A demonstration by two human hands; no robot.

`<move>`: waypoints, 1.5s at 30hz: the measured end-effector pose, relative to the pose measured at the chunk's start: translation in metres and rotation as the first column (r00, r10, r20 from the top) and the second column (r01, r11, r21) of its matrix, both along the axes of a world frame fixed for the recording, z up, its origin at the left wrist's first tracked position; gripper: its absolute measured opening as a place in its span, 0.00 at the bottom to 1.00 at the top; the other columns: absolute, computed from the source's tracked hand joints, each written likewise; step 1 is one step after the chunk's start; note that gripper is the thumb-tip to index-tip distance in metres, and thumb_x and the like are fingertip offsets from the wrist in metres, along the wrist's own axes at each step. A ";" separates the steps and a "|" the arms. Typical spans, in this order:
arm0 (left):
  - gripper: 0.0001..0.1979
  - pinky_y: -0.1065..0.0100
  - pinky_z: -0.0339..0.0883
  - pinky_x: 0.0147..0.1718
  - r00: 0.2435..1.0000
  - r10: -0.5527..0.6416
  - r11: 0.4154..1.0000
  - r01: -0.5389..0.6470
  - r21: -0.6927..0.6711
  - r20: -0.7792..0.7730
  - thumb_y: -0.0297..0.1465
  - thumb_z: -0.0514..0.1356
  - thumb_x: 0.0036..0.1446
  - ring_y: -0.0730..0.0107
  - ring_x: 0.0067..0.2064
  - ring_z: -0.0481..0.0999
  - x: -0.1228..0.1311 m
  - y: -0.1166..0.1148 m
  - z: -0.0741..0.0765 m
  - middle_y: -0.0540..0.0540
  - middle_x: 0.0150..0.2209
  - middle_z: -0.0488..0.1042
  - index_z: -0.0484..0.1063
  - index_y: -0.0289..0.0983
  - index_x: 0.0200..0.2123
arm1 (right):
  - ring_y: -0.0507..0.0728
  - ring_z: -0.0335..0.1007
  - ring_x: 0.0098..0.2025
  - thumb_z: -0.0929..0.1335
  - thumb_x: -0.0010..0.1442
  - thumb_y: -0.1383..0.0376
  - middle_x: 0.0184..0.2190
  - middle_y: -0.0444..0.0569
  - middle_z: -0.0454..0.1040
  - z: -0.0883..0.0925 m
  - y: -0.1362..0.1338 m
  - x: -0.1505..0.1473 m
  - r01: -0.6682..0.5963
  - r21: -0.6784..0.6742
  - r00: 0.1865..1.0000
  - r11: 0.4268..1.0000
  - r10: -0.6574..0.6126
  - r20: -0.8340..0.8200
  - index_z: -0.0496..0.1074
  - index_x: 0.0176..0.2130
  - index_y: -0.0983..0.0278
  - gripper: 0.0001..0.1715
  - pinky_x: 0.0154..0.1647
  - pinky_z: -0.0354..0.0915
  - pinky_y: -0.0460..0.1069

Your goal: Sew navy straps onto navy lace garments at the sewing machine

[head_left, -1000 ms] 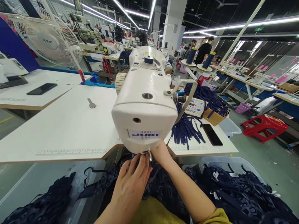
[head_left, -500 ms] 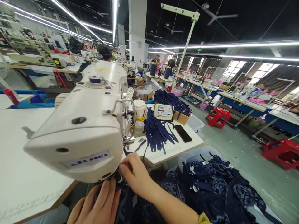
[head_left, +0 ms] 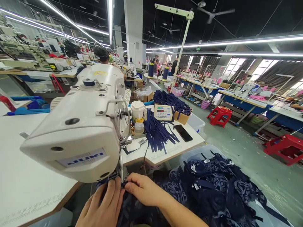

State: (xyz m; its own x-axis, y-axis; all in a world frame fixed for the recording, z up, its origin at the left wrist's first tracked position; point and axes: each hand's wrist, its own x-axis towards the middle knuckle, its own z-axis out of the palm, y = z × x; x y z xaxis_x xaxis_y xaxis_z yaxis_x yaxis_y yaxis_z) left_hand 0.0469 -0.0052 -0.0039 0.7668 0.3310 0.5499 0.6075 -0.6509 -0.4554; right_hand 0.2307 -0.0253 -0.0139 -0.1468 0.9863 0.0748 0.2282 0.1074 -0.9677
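One left hand [head_left: 103, 203], fingers stretched close together on navy fabric [head_left: 131, 208]; can't tell if it grips. Right hand [head_left: 143, 190] just beside, thumb and forefinger pinching the same fabric. Fabric sits below the front end of the JUKI sewing machine [head_left: 78, 134]. Counter [head_left: 21, 164], right side: navy straps [head_left: 156, 130], control panel [head_left: 163, 112], black smartphone [head_left: 183, 133]. Clear bin [head_left: 188, 154] farther right, heaped with navy lace garments [head_left: 219, 186].

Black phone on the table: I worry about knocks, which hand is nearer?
Right. The right hand is in front and left of the phone; the left hand is farther left.
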 end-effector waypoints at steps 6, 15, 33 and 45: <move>0.18 0.57 0.65 0.44 0.989 0.048 0.972 -0.014 -0.233 0.142 0.26 0.50 0.60 0.55 0.45 0.71 -0.004 -0.013 0.012 0.38 0.46 0.72 0.69 0.37 0.52 | 0.50 0.64 0.33 0.64 0.65 0.63 0.30 0.41 0.67 0.015 -0.011 0.004 -0.056 0.089 0.996 0.994 0.050 0.067 0.71 0.38 0.62 0.08 0.37 0.61 0.43; 0.21 0.78 0.55 0.18 0.938 0.220 0.441 0.148 -0.885 0.266 0.39 0.45 0.67 0.79 0.20 0.63 -0.035 -0.037 0.032 0.57 0.18 0.63 0.59 0.39 0.21 | 0.51 0.66 0.31 0.64 0.67 0.63 0.31 0.42 0.76 0.039 -0.015 -0.014 -0.324 0.627 0.792 0.708 -0.159 0.589 0.72 0.38 0.60 0.07 0.33 0.62 0.45; 0.16 0.61 0.52 0.47 0.947 0.114 0.934 0.002 -0.359 0.302 0.28 0.47 0.65 0.70 0.49 0.75 -0.017 -0.019 0.011 0.51 0.49 0.77 0.69 0.43 0.52 | 0.53 0.69 0.34 0.63 0.64 0.63 0.31 0.42 0.72 0.007 0.003 -0.020 0.179 0.112 0.981 0.977 -0.186 0.059 0.68 0.43 0.60 0.07 0.38 0.64 0.47; 0.15 0.60 0.53 0.47 0.923 0.231 0.928 -0.113 -0.356 0.308 0.28 0.49 0.65 0.67 0.48 0.75 -0.001 -0.017 0.019 0.49 0.46 0.78 0.69 0.39 0.51 | 0.54 0.69 0.34 0.63 0.61 0.63 0.30 0.42 0.70 0.010 0.023 -0.026 0.279 0.086 0.948 0.956 -0.289 0.131 0.62 0.36 0.60 0.03 0.38 0.62 0.49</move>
